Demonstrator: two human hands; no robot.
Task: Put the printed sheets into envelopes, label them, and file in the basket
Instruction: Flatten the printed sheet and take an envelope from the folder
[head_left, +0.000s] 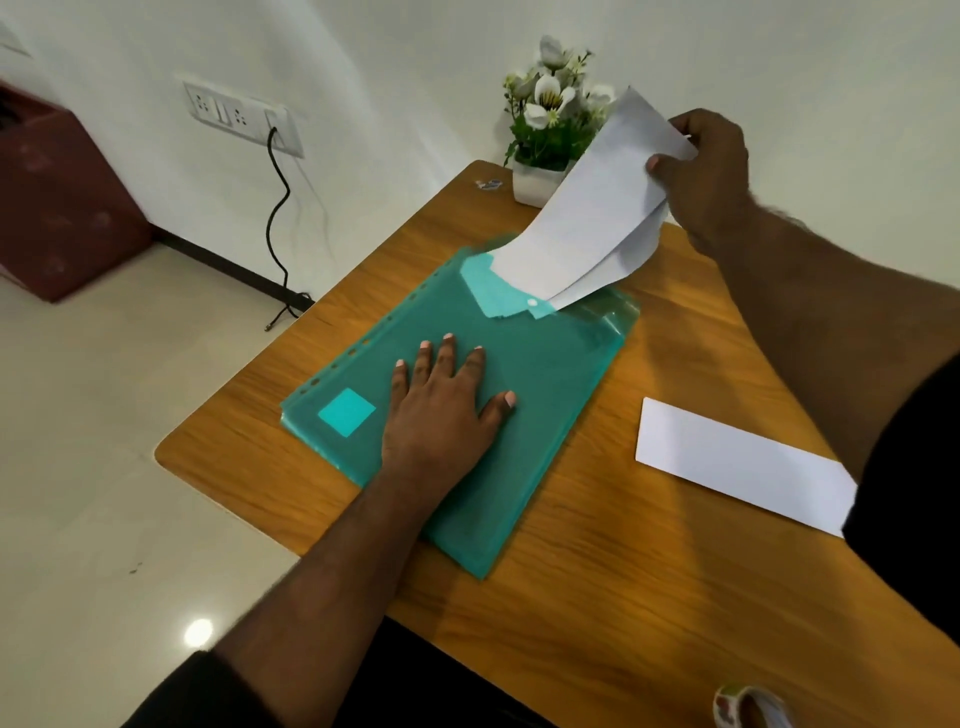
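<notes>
On the far left I see a dark red box (57, 208) standing on the floor against the wall, and to its right a white socket plate (244, 118) with a black cable (278, 208) hanging down to the tiles. Moving right onto the wooden table (597, 571), a stack of green plastic folders (545, 441) lies flat, with a lighter square label (346, 412) near its left corner and its snap flap at the far end. My left hand (447, 410) rests palm down on the top folder, fingers straight and spread, pressing it to the table and gripping nothing. From the far, open end of the folder a few white printed sheets (587, 228) rise up and to the right, their lower ends inside the pocket. Behind them, at the table's far edge, stands a small white pot of white flowers (545, 130). My right hand (701, 171) is raised above the table's far right part, thumb and curled fingers pinching the top edge of the sheets. Nearer on the right, a white envelope (737, 462) lies flat on the table, well apart from the folders. At the near right edge a roll of patterned tape (748, 706) shows partly.
</notes>
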